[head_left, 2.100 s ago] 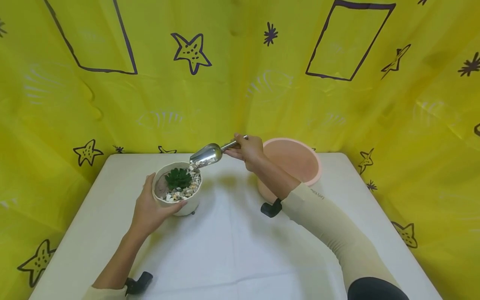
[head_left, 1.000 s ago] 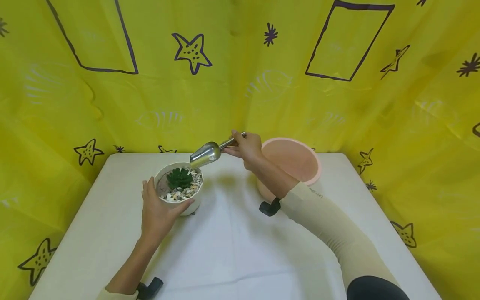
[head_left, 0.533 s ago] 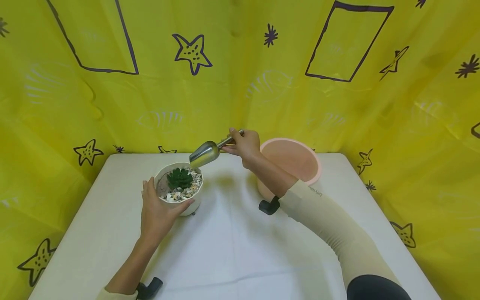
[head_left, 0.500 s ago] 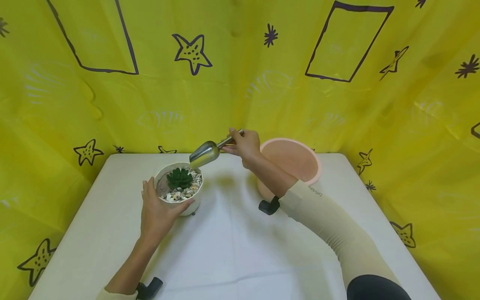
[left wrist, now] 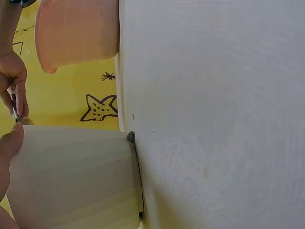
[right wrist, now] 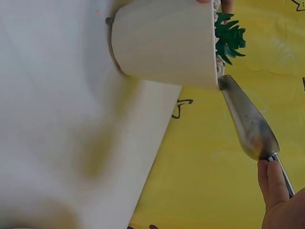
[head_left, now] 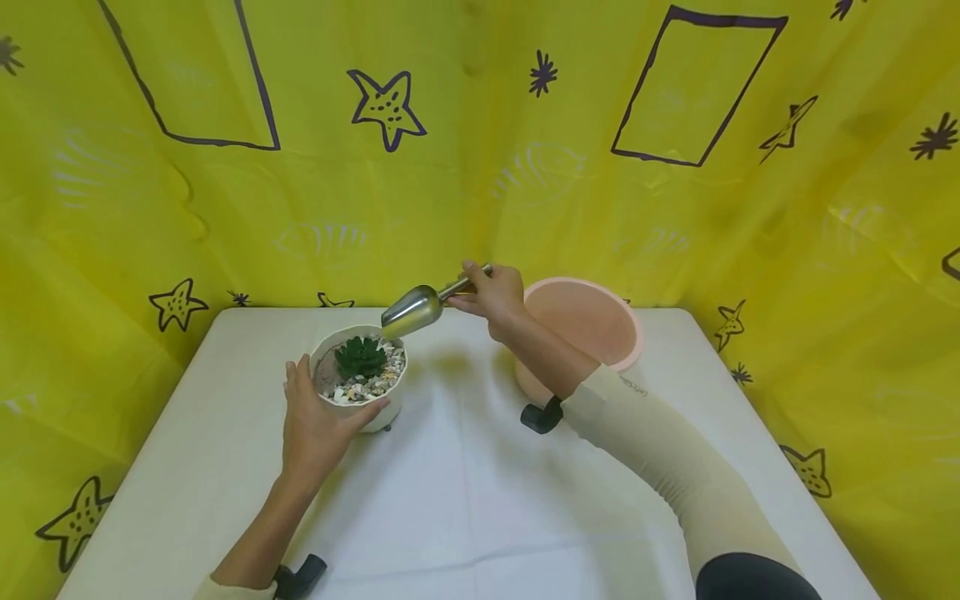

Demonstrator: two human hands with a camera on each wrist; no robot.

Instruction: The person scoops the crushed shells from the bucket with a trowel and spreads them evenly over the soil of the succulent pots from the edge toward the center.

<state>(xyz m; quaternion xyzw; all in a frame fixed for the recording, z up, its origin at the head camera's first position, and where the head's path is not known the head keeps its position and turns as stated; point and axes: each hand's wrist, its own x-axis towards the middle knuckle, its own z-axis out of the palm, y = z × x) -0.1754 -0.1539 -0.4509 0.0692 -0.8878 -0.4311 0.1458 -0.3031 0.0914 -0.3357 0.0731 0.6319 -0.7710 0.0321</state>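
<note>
A white flowerpot (head_left: 386,408) stands on the table at left, with a green succulent (head_left: 362,357) amid pale pebbles (head_left: 375,382). Bare soil shows along its left inner side. My left hand (head_left: 315,429) holds the pot from the near left, thumb along the near rim and fingers at the left side. My right hand (head_left: 495,296) grips the handle of a shiny metal scoop (head_left: 414,312). The scoop tilts down to the left, its lip at the pot's right rim. In the right wrist view, the underside of the scoop (right wrist: 250,124) faces the camera, so its inside is hidden.
A pink bucket (head_left: 637,337) stands behind my right forearm, at the table's back right. White cloth covers the table (head_left: 465,500). A yellow curtain (head_left: 465,183) with drawn stars hangs right behind the table's back edge.
Pebbles at the scoop's lip have dropped into the pot. The scoop has tipped slightly steeper. My left hand has shifted a little right along the pot; over the last second both hands barely move.
</note>
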